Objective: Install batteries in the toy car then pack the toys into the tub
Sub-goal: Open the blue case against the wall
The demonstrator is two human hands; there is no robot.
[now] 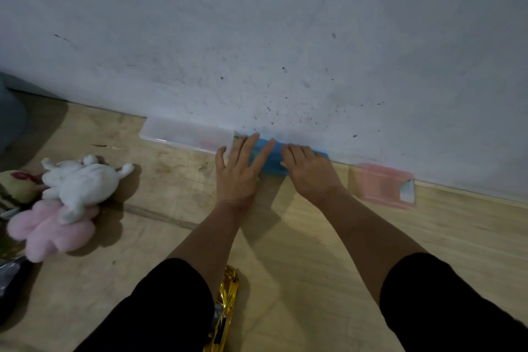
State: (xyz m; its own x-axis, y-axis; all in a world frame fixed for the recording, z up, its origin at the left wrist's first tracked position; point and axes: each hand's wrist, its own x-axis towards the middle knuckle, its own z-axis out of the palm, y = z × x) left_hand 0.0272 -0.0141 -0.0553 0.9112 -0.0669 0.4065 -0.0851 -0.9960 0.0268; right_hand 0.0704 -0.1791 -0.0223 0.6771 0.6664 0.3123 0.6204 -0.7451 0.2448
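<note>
Showing two hands on one blue object (271,160) at the foot of the wall (285,37), on the wooden floor (314,251). Left hand (238,171): grip wide, fingers straight and spread, resting on the object's left end. Right hand (307,170): fingers bent over its right part; whether they clasp it cannot be told. One clear tub (185,134) stands against the wall, just left of the hands; one pink container (384,186) lies to the right. Three plush toys lie at left: white (81,180), pink (48,230), yellowish (14,186). One gold car (225,308) lies between the forearms, nearest the camera.
</note>
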